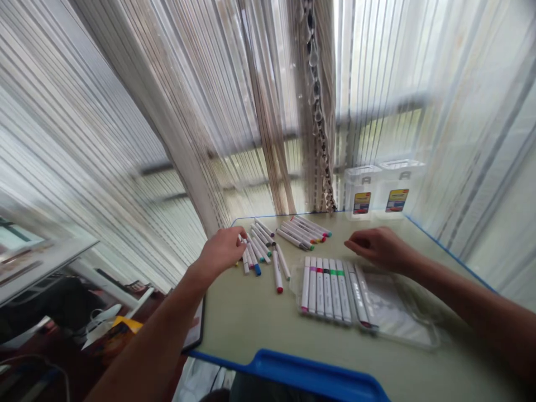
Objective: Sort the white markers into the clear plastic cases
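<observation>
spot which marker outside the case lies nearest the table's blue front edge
The red-ended white marker left of the clear case; it reaches closer to the blue front edge than any other loose marker.

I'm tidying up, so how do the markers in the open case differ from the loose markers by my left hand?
The cased markers lie roughly side by side; the loose markers lie at varied angles. The cased markers sit in the clear case, whereas the loose markers lie on the table. Both sets have mostly white barrels.
</observation>
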Action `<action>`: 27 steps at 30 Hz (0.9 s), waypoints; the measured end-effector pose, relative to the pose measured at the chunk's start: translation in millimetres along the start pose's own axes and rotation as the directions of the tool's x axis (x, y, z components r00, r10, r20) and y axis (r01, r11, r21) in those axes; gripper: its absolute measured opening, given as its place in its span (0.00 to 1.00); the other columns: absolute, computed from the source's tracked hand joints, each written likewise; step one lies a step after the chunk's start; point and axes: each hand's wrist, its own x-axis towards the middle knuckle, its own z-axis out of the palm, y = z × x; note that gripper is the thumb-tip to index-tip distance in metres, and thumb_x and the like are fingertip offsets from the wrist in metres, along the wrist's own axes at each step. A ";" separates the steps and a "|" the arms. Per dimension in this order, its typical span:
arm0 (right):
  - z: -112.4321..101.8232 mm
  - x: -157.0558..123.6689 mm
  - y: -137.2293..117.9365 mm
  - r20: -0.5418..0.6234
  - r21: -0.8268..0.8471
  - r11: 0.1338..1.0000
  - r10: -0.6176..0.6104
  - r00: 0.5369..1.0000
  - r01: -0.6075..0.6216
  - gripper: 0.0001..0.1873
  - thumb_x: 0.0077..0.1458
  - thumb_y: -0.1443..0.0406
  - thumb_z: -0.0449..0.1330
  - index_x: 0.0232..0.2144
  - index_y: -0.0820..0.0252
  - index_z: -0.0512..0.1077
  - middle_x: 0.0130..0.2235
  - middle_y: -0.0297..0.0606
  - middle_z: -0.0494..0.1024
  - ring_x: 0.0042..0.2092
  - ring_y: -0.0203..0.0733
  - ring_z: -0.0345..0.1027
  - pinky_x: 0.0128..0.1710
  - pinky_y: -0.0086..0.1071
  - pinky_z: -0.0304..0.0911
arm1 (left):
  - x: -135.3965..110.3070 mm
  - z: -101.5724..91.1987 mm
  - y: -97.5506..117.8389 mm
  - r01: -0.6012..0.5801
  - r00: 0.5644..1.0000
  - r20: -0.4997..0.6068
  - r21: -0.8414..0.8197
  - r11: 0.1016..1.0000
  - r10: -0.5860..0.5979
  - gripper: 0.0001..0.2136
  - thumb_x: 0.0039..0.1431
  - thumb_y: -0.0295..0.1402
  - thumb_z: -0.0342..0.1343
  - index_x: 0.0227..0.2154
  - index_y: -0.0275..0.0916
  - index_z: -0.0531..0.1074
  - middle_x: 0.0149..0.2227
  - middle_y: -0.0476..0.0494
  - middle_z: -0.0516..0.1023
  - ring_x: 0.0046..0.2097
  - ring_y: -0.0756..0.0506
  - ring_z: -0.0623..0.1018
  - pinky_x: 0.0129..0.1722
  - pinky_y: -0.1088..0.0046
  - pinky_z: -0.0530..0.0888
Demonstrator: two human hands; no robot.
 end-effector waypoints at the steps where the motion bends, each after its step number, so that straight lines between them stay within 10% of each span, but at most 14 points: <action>1: 0.5 0.0 0.7 -0.001 0.006 1.000 -0.004 1.000 0.004 0.19 0.56 0.57 0.54 0.19 0.61 0.72 0.17 0.33 0.68 0.20 0.33 0.56 0.23 0.29 0.50 | 0.5 2.7 -5.8 0.005 0.999 0.035 0.029 1.000 -0.006 0.09 0.52 0.34 0.55 0.36 0.41 0.75 0.31 0.44 0.79 0.36 0.42 0.78 0.33 0.71 0.69; 8: 2.6 -0.4 2.8 -0.015 0.034 0.999 -0.009 1.000 0.010 0.20 0.56 0.56 0.55 0.18 0.60 0.71 0.16 0.34 0.68 0.20 0.33 0.56 0.22 0.31 0.49 | -0.7 21.2 -9.9 -0.154 0.976 0.171 0.086 0.984 0.138 0.14 0.54 0.30 0.51 0.44 0.37 0.71 0.32 0.42 0.78 0.37 0.42 0.77 0.36 0.70 0.70; 16: 2.2 0.0 1.0 0.006 0.028 1.000 0.010 1.000 -0.010 0.19 0.55 0.56 0.55 0.18 0.60 0.72 0.17 0.34 0.69 0.20 0.34 0.56 0.22 0.31 0.49 | -4.9 23.2 9.2 -0.525 0.807 0.325 0.012 0.851 0.493 0.09 0.53 0.25 0.54 0.35 0.42 0.77 0.39 0.43 0.74 0.39 0.45 0.76 0.39 0.72 0.70; 23: 0.4 1.2 -0.8 0.019 0.035 0.999 0.013 1.000 -0.014 0.18 0.55 0.58 0.55 0.19 0.62 0.73 0.18 0.34 0.69 0.20 0.33 0.56 0.23 0.30 0.49 | 5.3 13.9 12.3 -0.627 0.757 0.247 0.015 0.779 0.605 0.09 0.58 0.25 0.52 0.36 0.41 0.76 0.39 0.42 0.77 0.43 0.44 0.75 0.45 0.69 0.69; 27: -0.9 1.4 -3.2 -0.019 0.073 0.997 0.018 1.000 -0.016 0.18 0.56 0.58 0.55 0.20 0.63 0.73 0.18 0.34 0.70 0.21 0.33 0.57 0.23 0.29 0.49 | 14.6 -6.3 38.8 -0.603 0.792 -0.098 -0.282 0.746 0.603 0.07 0.58 0.33 0.56 0.38 0.39 0.76 0.37 0.43 0.78 0.41 0.46 0.76 0.44 0.70 0.70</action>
